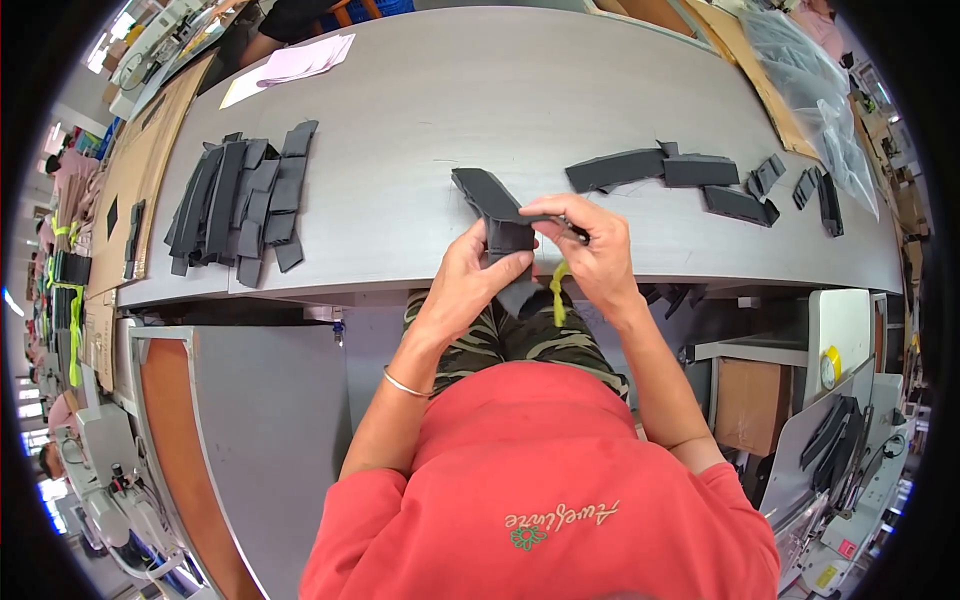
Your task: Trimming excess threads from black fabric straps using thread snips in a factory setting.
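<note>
My left hand (468, 272) is closed around a dark grey fabric strip (485, 192), with its thumb laid across the lower part. The strip is bent, and its upper end reaches toward the far side of the table. In my right hand (600, 250) are small dark thread snips (572, 231), mostly covered by the fingers. Their tip touches or almost touches the strip's edge. A yellow-green ribbon (558, 295) dangles below that hand, and its upper end is hidden. Below my left thumb, a dark fabric end (517, 298) hangs over the table's near edge.
A layered pile of dark grey strips (235, 200) lies on the left of the grey table (420, 100). Several loose pieces (700, 170) are spread on the right. Pink papers (305, 62) rest at the far left. Clear plastic sheeting (805, 85) hangs over the right edge.
</note>
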The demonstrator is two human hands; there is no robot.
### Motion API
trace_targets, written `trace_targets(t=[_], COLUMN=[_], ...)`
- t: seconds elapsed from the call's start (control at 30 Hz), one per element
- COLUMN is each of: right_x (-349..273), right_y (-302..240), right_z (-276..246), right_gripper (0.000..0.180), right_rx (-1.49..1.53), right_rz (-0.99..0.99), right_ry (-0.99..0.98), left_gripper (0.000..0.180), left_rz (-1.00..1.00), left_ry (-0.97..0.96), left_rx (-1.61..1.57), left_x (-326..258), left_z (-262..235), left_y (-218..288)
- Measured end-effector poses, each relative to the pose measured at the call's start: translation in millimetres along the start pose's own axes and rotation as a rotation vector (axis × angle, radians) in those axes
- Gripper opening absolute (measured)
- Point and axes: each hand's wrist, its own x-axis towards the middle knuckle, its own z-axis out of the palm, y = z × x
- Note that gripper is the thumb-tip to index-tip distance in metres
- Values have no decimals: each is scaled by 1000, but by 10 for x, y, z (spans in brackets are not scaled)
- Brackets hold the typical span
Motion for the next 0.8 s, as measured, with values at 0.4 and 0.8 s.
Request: trace_targets(t=[0.4, 0.8], right_x=[101, 77], right_y=[-134, -125], right_z=[-32, -141], right_gripper=[26, 26], right_rx=[649, -34], right_rz=[534, 287], right_ry=[141, -61], left_gripper=[29, 18], left_rz=[413, 157], left_ry=[-23, 172], left_rx=[536, 105], left_x=[-239, -167], left_z=[-97, -294], left_y=[246, 117])
